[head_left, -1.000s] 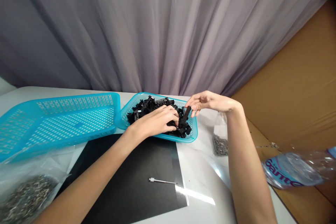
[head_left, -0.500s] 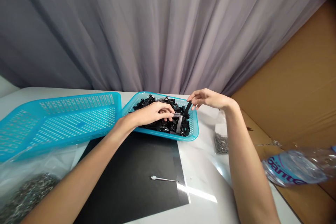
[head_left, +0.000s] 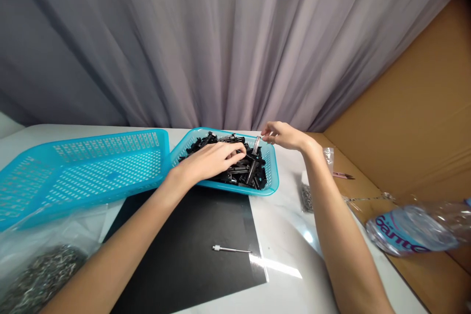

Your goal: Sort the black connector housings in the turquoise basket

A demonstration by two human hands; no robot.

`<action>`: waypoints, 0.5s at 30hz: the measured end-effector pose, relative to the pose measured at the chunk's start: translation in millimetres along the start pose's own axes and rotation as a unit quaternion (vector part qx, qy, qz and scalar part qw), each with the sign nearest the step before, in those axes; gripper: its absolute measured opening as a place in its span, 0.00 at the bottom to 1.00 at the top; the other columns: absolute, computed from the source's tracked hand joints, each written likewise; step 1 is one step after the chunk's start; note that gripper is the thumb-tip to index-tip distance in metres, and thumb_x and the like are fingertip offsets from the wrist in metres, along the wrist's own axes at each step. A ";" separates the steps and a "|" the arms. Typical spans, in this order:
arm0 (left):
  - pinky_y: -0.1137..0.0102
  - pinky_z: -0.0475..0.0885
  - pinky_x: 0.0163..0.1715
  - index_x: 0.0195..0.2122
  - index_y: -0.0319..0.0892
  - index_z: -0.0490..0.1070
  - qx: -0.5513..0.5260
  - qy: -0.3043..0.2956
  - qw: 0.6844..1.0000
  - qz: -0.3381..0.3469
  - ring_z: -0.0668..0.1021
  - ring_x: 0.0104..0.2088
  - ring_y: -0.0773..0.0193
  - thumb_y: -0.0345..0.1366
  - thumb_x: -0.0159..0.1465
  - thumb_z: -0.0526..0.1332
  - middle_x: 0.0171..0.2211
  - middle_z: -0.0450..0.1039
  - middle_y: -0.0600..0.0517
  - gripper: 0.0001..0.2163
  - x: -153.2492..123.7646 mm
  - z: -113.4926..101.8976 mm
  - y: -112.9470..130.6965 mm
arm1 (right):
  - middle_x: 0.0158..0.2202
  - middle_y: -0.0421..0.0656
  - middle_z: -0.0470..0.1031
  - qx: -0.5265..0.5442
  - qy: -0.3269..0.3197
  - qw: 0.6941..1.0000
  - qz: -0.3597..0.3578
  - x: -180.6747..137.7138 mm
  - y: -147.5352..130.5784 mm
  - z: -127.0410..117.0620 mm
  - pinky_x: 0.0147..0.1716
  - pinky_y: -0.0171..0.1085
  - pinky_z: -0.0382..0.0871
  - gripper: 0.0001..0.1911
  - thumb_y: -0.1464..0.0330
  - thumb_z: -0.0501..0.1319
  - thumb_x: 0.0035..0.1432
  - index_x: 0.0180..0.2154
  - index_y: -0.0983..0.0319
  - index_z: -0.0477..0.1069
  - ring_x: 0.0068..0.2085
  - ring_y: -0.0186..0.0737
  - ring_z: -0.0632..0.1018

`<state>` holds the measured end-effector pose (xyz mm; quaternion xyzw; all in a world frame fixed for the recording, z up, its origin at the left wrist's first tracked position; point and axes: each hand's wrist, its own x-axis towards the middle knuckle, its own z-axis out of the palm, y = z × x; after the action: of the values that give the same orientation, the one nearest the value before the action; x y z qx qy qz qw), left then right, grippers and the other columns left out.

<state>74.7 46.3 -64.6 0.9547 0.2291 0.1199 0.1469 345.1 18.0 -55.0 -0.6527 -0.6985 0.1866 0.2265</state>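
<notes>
On counter (head_left: 281,216): basket (head_left: 272,184) of black parts (head_left: 253,176), second basket (head_left: 110,195) adjoining at left. Left hand (head_left: 219,158) over the parts; right hand (head_left: 281,135) at far-right rim, beside or touching (unclear which) a tilted strip (head_left: 256,145). Nearer: slim tool (head_left: 226,249) on black mat (head_left: 176,255).

Loose black pieces (head_left: 238,176) are heaped in a perforated light-blue basket (head_left: 271,171).

Narrow, glossy, plastic-looking shapes are jumbled at many angles, and the middle of the heap is partly hidden from view. Near the basket's far right side, one slim strip (head_left: 256,145) is tilted steeply up out of the heap, its face turned pale grey by reflected light. Nearer the front, a straight dark bar (head_left: 252,171) is laid slantwise across other pieces. Bare lattice wall is left exposed at the right end.
</notes>
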 end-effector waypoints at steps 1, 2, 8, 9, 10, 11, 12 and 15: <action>0.60 0.70 0.51 0.54 0.45 0.73 0.061 0.027 0.998 0.014 0.78 0.45 0.55 0.44 0.75 0.54 0.44 0.76 0.49 0.14 0.3 3.7 3.8 | 0.44 0.49 0.79 -0.004 -0.030 1.000 -0.008 -0.6 -3.5 -0.1 0.39 0.37 0.74 0.06 0.72 0.64 0.63 0.43 0.64 0.74 0.39 0.40 0.79; 0.58 0.69 0.54 0.56 0.44 0.71 0.113 0.050 0.992 0.033 0.76 0.49 0.52 0.43 0.74 0.56 0.48 0.74 0.46 0.14 1.0 8.0 6.9 | 0.42 0.48 0.80 0.000 -0.065 0.998 -0.020 -0.9 -7.2 0.6 0.39 0.37 0.73 0.06 0.73 0.64 0.62 0.42 0.64 0.75 0.40 0.41 0.79; 0.55 0.60 0.64 0.56 0.41 0.71 0.152 -0.002 0.987 0.050 0.65 0.64 0.46 0.46 0.69 0.63 0.61 0.66 0.43 0.19 4.5 16.5 2.8 | 0.40 0.44 0.81 -0.016 -0.217 0.976 -0.025 3.3 -22.1 15.3 0.39 0.35 0.71 0.11 0.71 0.68 0.57 0.44 0.63 0.75 0.40 0.40 0.79; 0.55 0.60 0.64 0.56 0.42 0.71 0.139 -0.015 0.989 0.041 0.65 0.64 0.47 0.46 0.68 0.64 0.61 0.66 0.44 0.19 3.7 13.4 -0.1 | 0.39 0.43 0.81 -0.022 -0.224 0.974 -0.010 3.9 -22.8 16.9 0.38 0.35 0.70 0.12 0.70 0.69 0.57 0.44 0.63 0.75 0.40 0.40 0.79; 0.55 0.60 0.64 0.55 0.43 0.71 0.129 -0.020 0.991 0.032 0.65 0.64 0.47 0.45 0.67 0.65 0.61 0.66 0.45 0.18 2.6 9.9 -2.7 | 0.39 0.43 0.80 -0.025 -0.229 0.973 0.002 4.1 -23.3 17.9 0.37 0.34 0.70 0.12 0.71 0.69 0.57 0.43 0.63 0.75 0.39 0.40 0.79; 0.55 0.61 0.64 0.53 0.44 0.72 0.122 -0.020 0.992 0.024 0.66 0.63 0.48 0.45 0.66 0.66 0.61 0.67 0.46 0.17 1.4 6.4 -5.0 | 0.38 0.43 0.80 -0.026 -0.232 0.972 0.010 4.0 -23.9 18.3 0.37 0.34 0.69 0.11 0.71 0.69 0.56 0.42 0.63 0.74 0.39 0.40 0.79; 0.55 0.61 0.63 0.51 0.45 0.72 0.116 -0.017 0.993 0.019 0.66 0.63 0.48 0.45 0.66 0.66 0.61 0.67 0.47 0.16 0.2 3.5 -6.6 | 0.38 0.42 0.80 -0.027 -0.236 0.971 0.015 3.7 -24.7 18.5 0.36 0.33 0.69 0.11 0.72 0.69 0.56 0.42 0.63 0.74 0.39 0.39 0.79; 0.56 0.63 0.62 0.48 0.46 0.72 0.113 0.000 0.993 0.021 0.68 0.60 0.50 0.43 0.65 0.66 0.57 0.69 0.48 0.13 -1.3 0.0 -8.8 | 0.37 0.41 0.79 -0.052 -0.245 0.968 0.026 2.9 -28.3 19.6 0.35 0.32 0.68 0.12 0.72 0.70 0.54 0.42 0.63 0.75 0.38 0.37 0.77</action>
<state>70.0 53.2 -67.7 0.9697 0.2214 0.0966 0.0351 310.6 19.4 -55.2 -0.6158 -0.7244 0.3096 0.0096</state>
